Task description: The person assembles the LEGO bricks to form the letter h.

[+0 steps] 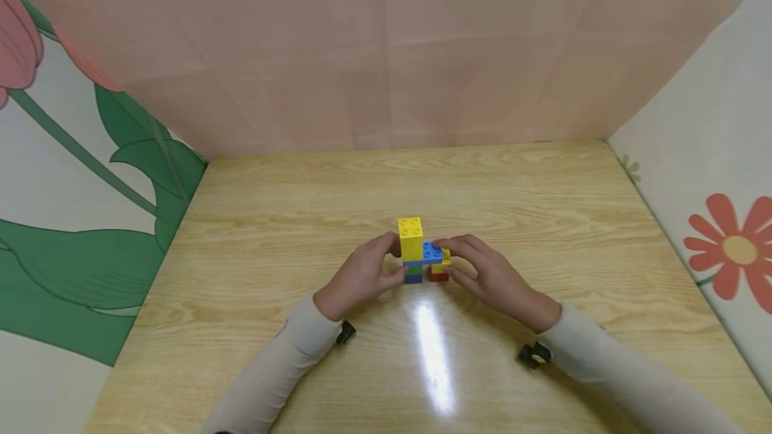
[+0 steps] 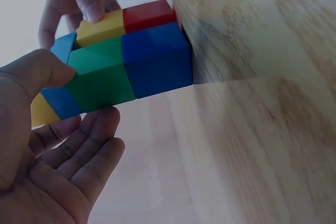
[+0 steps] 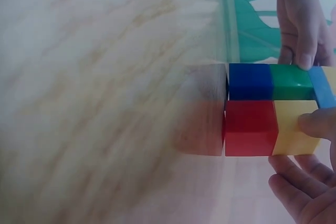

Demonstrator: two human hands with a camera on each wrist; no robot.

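Note:
A small toy-brick structure stands on the table. Its left column has a dark blue brick [image 2: 157, 61] at the bottom and a green brick [image 2: 102, 74] on that. Over the green one lies a flat blue brick [image 1: 431, 253] that reaches rightward, topped by a tall yellow brick [image 1: 411, 240]. To the right, a second yellow brick [image 3: 294, 129] sits on a red brick [image 3: 250, 128]; whether it is joined to the flat blue brick I cannot tell. My left hand [image 1: 364, 273] grips the left column around the green brick. My right hand [image 1: 497, 280] pinches the right-hand yellow brick.
The wood-grain table [image 1: 301, 199] meets a pink cloth backdrop [image 1: 386, 86] at the back. Flower-patterned panels border the left and right sides. Light reflects off the tabletop in front of the bricks.

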